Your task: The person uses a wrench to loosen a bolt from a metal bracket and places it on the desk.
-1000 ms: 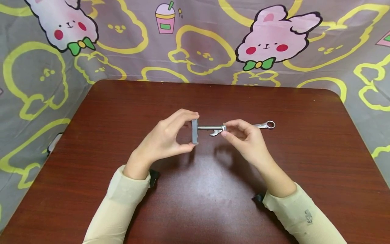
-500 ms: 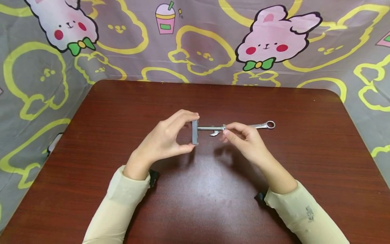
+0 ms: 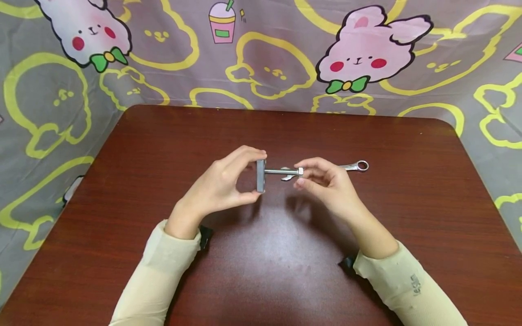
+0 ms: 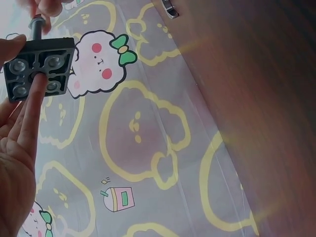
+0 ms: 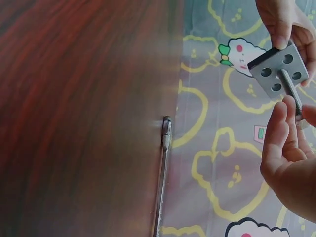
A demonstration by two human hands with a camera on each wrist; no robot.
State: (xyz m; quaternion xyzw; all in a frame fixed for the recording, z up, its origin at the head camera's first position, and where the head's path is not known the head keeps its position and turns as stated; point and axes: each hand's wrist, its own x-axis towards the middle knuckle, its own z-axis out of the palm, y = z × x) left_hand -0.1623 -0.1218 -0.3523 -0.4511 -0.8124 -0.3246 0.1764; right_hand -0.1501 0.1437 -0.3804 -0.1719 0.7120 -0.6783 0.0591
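Note:
My left hand [image 3: 222,181] holds a small square grey metal plate [image 3: 260,176] on edge by its top and bottom sides. In the left wrist view, a finger touches the middle of the ribbed underside of the plate [image 4: 47,47]. A threaded bolt [image 3: 280,171] sticks out of the plate's other face towards the right, among several round holes seen in the right wrist view. Fingers and thumb of my right hand [image 3: 336,190] are curled round the bolt's hexagonal end [image 3: 301,171]; whether this is a head or a nut I cannot tell.
A combination wrench [image 3: 360,166] lies on the brown table [image 3: 261,271] behind the right hand, which hides its middle. Its open end [image 3: 287,177] shows behind the bolt. A patterned cloth [image 3: 269,50] hangs behind the table.
The right hand's fingers have shifted and spread around the bolt's hexagonal end, which shows a different side. The left hand and the plate have stayed in place.

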